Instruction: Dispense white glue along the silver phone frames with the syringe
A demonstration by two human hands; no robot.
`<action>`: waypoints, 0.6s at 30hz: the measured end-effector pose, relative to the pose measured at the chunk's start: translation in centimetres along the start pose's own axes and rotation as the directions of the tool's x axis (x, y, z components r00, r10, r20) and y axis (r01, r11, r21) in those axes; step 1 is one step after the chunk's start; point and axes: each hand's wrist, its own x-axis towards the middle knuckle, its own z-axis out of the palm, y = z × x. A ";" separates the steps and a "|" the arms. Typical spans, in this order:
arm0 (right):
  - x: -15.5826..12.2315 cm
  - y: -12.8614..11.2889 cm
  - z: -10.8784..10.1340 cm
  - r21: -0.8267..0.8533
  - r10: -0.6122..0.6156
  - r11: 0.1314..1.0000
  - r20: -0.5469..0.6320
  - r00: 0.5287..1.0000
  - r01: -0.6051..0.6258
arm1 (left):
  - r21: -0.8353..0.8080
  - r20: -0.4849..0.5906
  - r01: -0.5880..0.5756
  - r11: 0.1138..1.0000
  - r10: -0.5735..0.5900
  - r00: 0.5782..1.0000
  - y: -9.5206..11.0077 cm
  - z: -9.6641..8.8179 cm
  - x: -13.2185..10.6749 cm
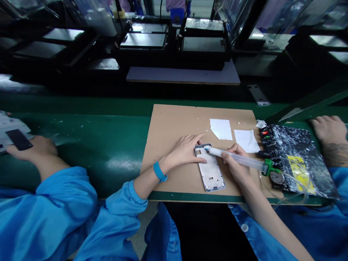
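Note:
A silver phone frame [212, 172] lies on the brown board [174, 125], its top end turned slightly to the left. Around its upper left corner, my left hand [183, 151] grips the edge, thumb at the side and fingers at the top. My right hand [237, 165] is closed round a translucent dispensing syringe [248, 161], held at a low slant. The syringe's tip is at the upper part of the frame; whether it touches cannot be made out. A green cap and clear tube join the syringe's rear end.
At right stands a speckled black dispenser box [301, 148] with a gauge [277, 177]. White paper pieces [221, 129] lie on the board. A co-worker's hand [40, 150] holds a device at left; another person's hand [330, 128] rests at right. Black fixtures [203, 54] stand behind.

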 end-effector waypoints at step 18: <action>-0.1 -0.2 0.0 0.006 0.009 1.000 0.002 1.000 -0.009 | -0.006 -0.002 -0.007 1.000 0.007 1.000 0.2 -0.1 -0.1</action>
